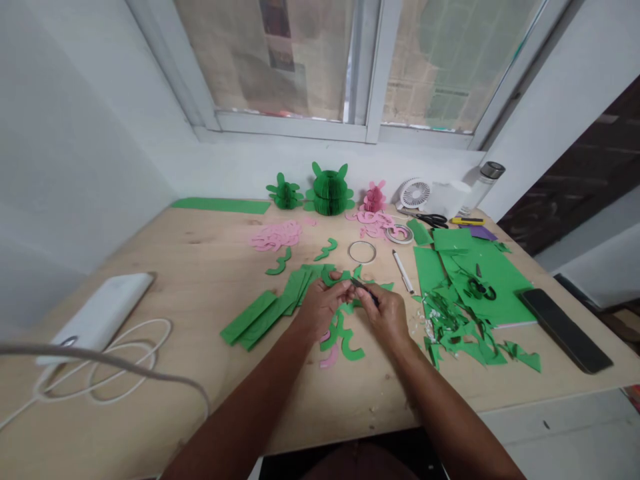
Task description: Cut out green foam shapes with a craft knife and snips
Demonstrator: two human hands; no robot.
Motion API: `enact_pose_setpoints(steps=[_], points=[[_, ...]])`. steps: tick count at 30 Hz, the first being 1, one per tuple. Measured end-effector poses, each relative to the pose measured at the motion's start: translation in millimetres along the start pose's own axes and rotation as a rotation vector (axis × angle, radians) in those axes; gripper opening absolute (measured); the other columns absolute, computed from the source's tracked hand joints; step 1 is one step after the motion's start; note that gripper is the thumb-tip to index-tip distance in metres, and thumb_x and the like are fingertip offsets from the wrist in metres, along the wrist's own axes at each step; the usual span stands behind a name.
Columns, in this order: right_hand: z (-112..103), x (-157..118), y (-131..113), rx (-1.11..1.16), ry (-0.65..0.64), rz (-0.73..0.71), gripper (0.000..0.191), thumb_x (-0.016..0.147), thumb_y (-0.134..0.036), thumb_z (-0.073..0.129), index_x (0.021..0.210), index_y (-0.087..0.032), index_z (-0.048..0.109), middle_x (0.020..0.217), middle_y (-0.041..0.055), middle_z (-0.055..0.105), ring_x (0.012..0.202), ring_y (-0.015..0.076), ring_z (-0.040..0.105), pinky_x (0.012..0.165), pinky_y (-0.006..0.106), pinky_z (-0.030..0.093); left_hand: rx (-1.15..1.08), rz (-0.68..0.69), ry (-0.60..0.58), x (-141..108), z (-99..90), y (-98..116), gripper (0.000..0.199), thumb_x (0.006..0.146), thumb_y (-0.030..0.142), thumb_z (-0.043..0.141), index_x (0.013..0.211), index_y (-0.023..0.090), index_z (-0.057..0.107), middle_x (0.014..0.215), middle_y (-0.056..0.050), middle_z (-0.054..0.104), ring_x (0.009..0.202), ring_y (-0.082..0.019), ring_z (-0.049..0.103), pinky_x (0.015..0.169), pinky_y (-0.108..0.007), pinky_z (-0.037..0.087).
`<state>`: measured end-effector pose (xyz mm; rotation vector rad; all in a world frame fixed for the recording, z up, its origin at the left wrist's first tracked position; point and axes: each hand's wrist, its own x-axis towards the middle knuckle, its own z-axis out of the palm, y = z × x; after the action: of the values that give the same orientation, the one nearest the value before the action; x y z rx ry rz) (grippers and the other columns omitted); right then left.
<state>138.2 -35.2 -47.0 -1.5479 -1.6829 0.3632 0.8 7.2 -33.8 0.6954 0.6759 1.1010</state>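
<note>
My left hand [323,303] pinches a green paper piece [329,275] above the middle of the table. Close beside it, my right hand [387,317] is closed round small black scissors [359,285], their blades pointing left at the paper; the fingers partly hide the handles. Under and in front of my hands lie curved green paper cut-outs [353,347] and a pink one [329,357]. Green paper strips [265,320] lie fanned out left of my left hand. Two wavy green cut-outs [327,249] rest beyond my hands.
Green scraps [460,333] and black-handled scissors [481,288] lie on green sheets [505,267] at right, beside a phone [565,330]. A pen [403,272], tape rolls [399,233], pink cut-outs [277,236], and honeycomb paper figures [329,193] are farther back. A white power bank [105,310] and cable occupy the left.
</note>
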Motion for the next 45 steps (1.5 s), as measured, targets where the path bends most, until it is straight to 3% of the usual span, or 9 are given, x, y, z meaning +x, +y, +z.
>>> enact_pose_setpoints(steps=[19,25,30,45], points=[[-2.5,0.7,-3.3,0.0,0.012,-0.006,0.038,0.094,-0.045,0.047,0.08,-0.021,0.073,0.07,0.0054,0.073,0.063,0.019,0.065,0.059,0.025,0.04,-0.128,-0.043,-0.002,-0.8,0.4,-7.9,0.033,0.06,0.021,0.082,0.074,0.019,0.052,0.06,0.005,0.062,0.056,-0.01,0.059,0.055,-0.022,0.045],[-1.0,-0.5,-3.8,0.002,0.043,0.001,0.035,0.093,-0.044,0.049,0.087,-0.02,0.075,0.075,0.0062,0.075,0.067,0.02,0.067,0.062,0.026,0.042,-0.159,-0.056,-0.009,-1.3,1.3,-8.2,0.033,0.06,0.019,0.082,0.072,0.019,0.051,0.055,0.007,0.057,0.054,-0.009,0.056,0.055,-0.021,0.044],[-1.6,-0.6,-3.4,-0.007,0.089,0.021,0.036,0.092,-0.045,0.049,0.088,-0.019,0.075,0.071,0.0063,0.073,0.063,0.0192,0.065,0.059,0.025,0.042,-0.123,-0.053,0.014,-1.9,3.1,-6.2,0.033,0.059,0.021,0.082,0.073,0.019,0.052,0.062,0.003,0.063,0.059,-0.011,0.059,0.058,-0.023,0.046],[-1.6,-0.4,-3.1,-0.031,0.052,0.02,0.036,0.092,-0.045,0.05,0.092,-0.019,0.076,0.074,0.007,0.074,0.065,0.0203,0.066,0.06,0.026,0.041,-0.067,-0.024,-0.001,1.6,-1.2,-8.3,0.027,0.058,0.024,0.082,0.07,0.017,0.058,0.064,0.001,0.066,0.06,-0.012,0.061,0.063,-0.025,0.048]])
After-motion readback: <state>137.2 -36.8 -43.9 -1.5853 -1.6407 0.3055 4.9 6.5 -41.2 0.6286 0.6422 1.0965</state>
